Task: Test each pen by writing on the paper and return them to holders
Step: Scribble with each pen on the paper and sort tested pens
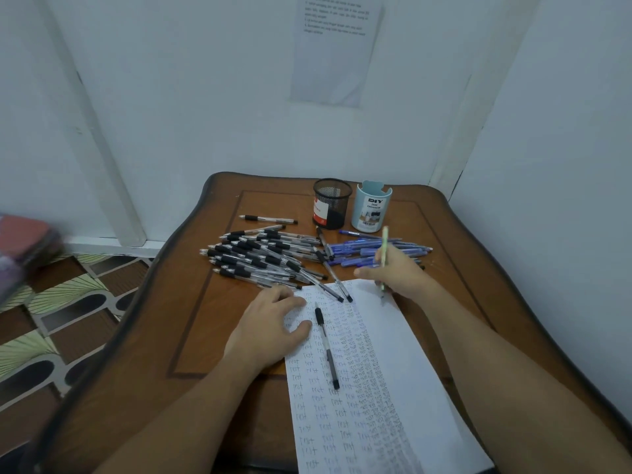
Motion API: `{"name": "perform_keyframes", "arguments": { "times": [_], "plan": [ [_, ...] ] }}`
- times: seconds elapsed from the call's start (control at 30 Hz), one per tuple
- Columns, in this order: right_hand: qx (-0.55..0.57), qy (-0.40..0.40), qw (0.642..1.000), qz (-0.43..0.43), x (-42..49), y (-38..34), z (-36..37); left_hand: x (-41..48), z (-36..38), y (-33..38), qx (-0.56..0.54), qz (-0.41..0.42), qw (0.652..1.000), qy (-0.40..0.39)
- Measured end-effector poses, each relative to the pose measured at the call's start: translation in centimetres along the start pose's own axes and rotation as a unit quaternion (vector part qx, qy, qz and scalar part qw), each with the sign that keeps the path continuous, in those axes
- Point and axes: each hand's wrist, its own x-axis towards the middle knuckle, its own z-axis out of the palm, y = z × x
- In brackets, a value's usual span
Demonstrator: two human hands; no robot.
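Observation:
A white paper (403, 367) covered in rows of written "test" words lies on the wooden table (164, 336). My left hand (270, 323) presses flat on the paper's upper left corner. My right hand (396, 271) grips a light green pen (384, 254) upright, its tip touching the paper's top right corner. One black pen (327, 347) lies loose on the paper. A pile of black pens (263, 258) sits beyond my left hand, and a pile of blue pens (369, 249) lies behind my right hand. A black mesh holder (331, 203) and a light blue holder (371, 206) stand at the back.
A single black pen (268, 219) lies apart, left of the mesh holder. White walls close in behind and to the right, with a printed sheet (337, 46) taped up. Patterned floor (68, 302) lies off the table's left edge.

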Motion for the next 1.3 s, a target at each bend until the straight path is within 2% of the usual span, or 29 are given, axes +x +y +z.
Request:
{"name": "perform_keyframes", "arguments": {
  "times": [0.1, 0.27, 0.43, 0.6, 0.73, 0.9, 1.07, 1.3],
  "plan": [
    [-0.193, -0.063, 0.979, -0.007, -1.0, -0.8, 0.0, -0.3, 0.0, 0.3, 0.021, 0.004, 1.000, 0.002],
    [-0.299, -0.077, 0.950, -0.041, -3.1, -1.6, 0.6, -0.5, -0.6, 1.1, 0.049, 0.012, 0.999, -0.004],
    [-0.281, -0.115, 0.952, -0.044, -5.5, -3.0, 1.0, -0.7, -1.7, 1.6, 0.044, 0.009, 0.999, -0.001],
    [-0.269, -0.143, 0.949, -0.075, -7.5, -5.3, 2.5, -2.1, -4.6, 2.2, 0.077, -0.025, 0.994, -0.068],
    [-0.275, -0.148, 0.942, -0.119, -8.9, -8.7, 5.8, -4.9, -8.6, 1.1, 0.102, -0.064, 0.990, -0.068],
    [-0.322, -0.155, 0.907, -0.223, -10.8, -15.1, 13.0, -10.3, -14.9, -3.0, 0.129, -0.138, 0.981, -0.035],
    [-0.303, -0.202, 0.881, -0.303, -13.9, -21.5, 21.9, -17.5, -20.7, -8.3, 0.141, -0.223, 0.965, -0.009],
    [-0.248, -0.272, 0.878, -0.305, -17.8, -25.8, 34.7, -27.1, -24.8, -14.2, 0.136, -0.338, 0.931, 0.029]
  ]
}}
